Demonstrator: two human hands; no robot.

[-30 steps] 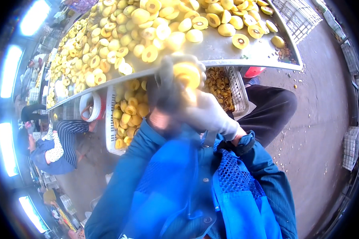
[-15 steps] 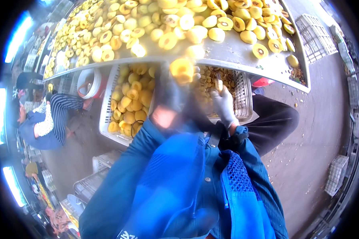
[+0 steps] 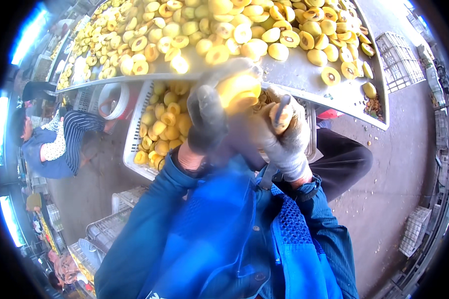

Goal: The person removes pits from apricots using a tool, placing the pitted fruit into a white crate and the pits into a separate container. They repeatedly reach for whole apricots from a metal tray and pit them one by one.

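My left hand, in a dark grey glove, is closed round a yellow peach half at the near edge of the metal table. Its cut side is blurred. My right hand, in a pale grey glove, grips a short tool with a light wooden handle and a dark metal piece near its end; the exact kind is hard to make out. The tool sits close to the right of the fruit, apparently not touching it. Many peach halves, several with brown stones showing, lie cut side up or down on the table.
The metal table spans the far side. Below its edge, a white crate of peach halves stands left and another crate is partly hidden right. A white bucket stands farther left, near a seated person. My knee sticks out right.
Both hands have come up and closer together. My left hand still holds the peach half, now turned and nearer. My right hand has lifted the tool from over the right crate.
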